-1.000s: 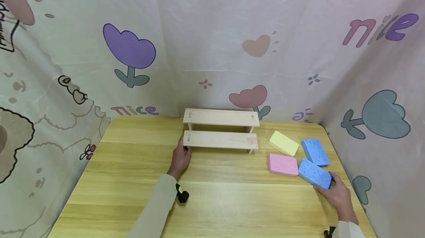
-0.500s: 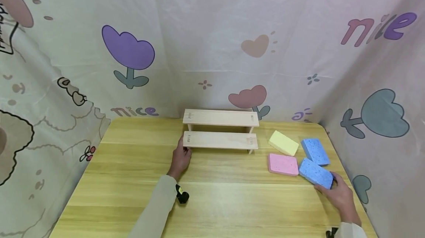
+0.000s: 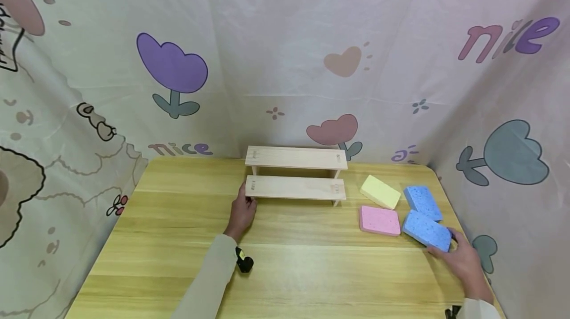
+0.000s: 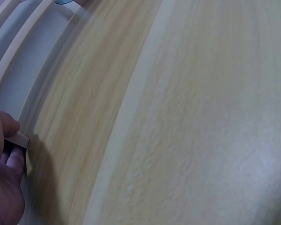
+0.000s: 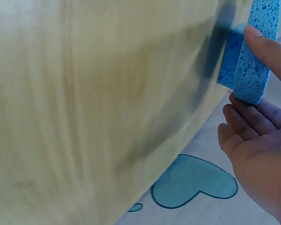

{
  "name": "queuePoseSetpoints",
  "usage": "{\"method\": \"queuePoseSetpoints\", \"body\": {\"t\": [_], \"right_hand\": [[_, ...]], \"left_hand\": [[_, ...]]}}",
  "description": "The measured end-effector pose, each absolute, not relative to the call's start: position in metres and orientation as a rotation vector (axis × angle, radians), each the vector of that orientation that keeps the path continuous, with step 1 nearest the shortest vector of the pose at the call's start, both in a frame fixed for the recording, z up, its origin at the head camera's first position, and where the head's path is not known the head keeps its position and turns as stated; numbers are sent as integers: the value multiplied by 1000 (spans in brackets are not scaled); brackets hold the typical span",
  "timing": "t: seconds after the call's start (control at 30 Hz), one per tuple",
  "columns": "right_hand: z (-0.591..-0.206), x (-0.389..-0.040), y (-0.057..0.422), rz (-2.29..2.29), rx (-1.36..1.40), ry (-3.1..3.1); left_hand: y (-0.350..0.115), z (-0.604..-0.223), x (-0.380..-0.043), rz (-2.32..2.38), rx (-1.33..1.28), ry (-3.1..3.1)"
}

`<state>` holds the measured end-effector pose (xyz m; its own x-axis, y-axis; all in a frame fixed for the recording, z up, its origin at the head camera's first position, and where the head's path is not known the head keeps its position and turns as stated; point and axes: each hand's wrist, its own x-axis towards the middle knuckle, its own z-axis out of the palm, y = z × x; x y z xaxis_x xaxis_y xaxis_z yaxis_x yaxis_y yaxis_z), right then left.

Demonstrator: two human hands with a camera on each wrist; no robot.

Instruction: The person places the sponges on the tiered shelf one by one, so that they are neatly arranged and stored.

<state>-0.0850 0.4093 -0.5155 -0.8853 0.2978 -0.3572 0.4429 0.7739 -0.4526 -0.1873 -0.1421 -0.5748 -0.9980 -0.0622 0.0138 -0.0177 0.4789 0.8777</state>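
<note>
I see the right hand [image 3: 460, 262] at four o'clock in the head view, thumb and fingers clamped on a porous, oblong blue sponge [image 3: 426, 230]; from that sponge, a speckled second blue sponge [image 3: 423, 202] lies at twelve, a pink sponge [image 3: 380, 220] at nine, a smoother-looking yellow sponge [image 3: 380, 192] at ten; at seven o'clock the left hand [image 3: 242, 213] pinches the near left end of a pale wooden stand [image 3: 294, 188], flat boards on legs; the table [image 3: 320, 274] is wood-grained; I read "nice" on the creased cloth [image 3: 267, 37] at two and nine; the boards' small marks I can't make out.
</note>
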Motion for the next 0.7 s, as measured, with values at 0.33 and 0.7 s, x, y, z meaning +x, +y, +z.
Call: {"method": "queuePoseSetpoints", "body": {"t": [0.33,0.7], "right_hand": [[-502,-92,401,-778,495,2799],[-494,-111,380,-846,431,2885]], "left_hand": [[-143,-575,-187,-1572,68,-2657],[-141,-578,-190,-1578,71,-2657]]}}
